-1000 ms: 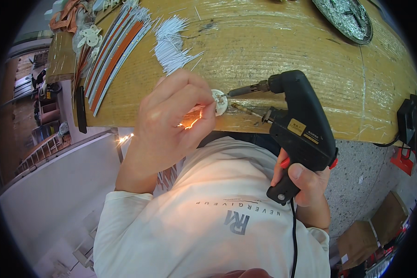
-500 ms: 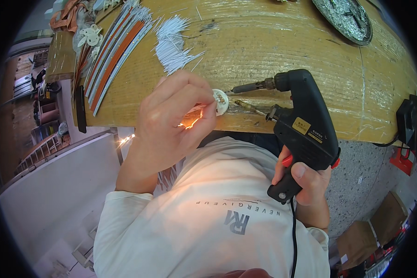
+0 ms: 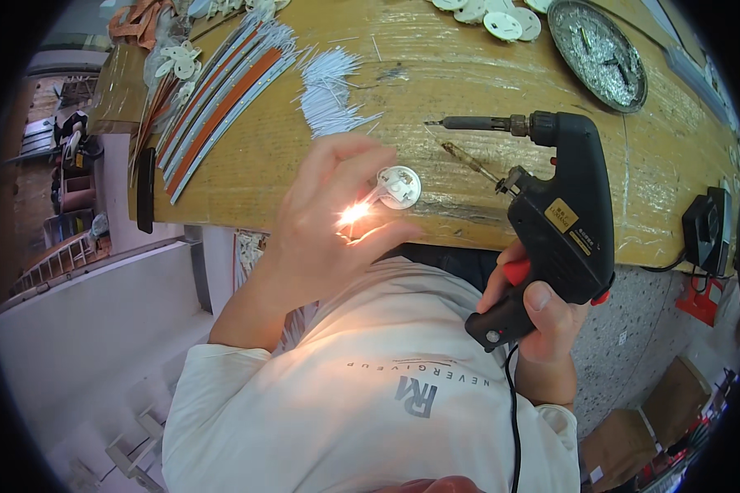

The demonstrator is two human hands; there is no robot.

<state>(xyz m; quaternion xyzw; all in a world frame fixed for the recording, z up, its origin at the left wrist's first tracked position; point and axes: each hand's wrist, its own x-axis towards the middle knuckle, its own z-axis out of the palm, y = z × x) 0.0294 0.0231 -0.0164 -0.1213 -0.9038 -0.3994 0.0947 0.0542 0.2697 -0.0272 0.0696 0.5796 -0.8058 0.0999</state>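
Over the near table edge, my left hand (image 3: 300,234) curls around a small white round disc (image 3: 401,189). Its thumb and forefinger are spread on either side of the disc, and the fingers that seem to hold it are partly hidden. A bright orange-white glowing piece (image 3: 355,214) shines inside the palm beside the disc; glare hides its shape. My right hand (image 3: 547,320) grips the handle of a black soldering gun (image 3: 563,222), a finger by its red trigger. The gun's iron tip points left, above and apart from the disc, with a thin brass-coloured tube (image 3: 469,160) below it.
Thin white sticks (image 3: 330,90) lie in a pile behind my left hand. Left of them are long orange and pale strips (image 3: 230,107). Several white discs (image 3: 501,26) sit by a round metal dish (image 3: 561,49) at the back. A black device (image 3: 705,230) stands at the right edge.
The soldering gun has drawn right and up, away from the disc. My left thumb has come off the disc, which now faces up more, and the glow is more exposed.
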